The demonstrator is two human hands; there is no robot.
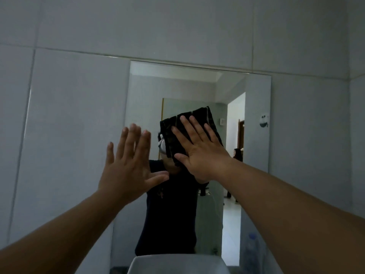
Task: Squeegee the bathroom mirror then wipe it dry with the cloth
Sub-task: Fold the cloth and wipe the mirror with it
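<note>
The bathroom mirror [256, 135] hangs on the tiled wall ahead, reflecting a person in a dark shirt and a doorway. A dark striped cloth [199, 117] lies flat against the glass near the mirror's middle. My right hand [199, 147] presses on the cloth with its palm flat and fingers spread. My left hand [128, 165] is raised beside it, to the left, palm toward the mirror, fingers apart, holding nothing. No squeegee is in view.
A white sink basin [177, 264] sits below the mirror at the bottom edge. A translucent bottle with a blue cap [251, 248] stands at the lower right. A small sticker [264, 120] is on the mirror's right side. Grey wall tiles [69, 115] surround the mirror.
</note>
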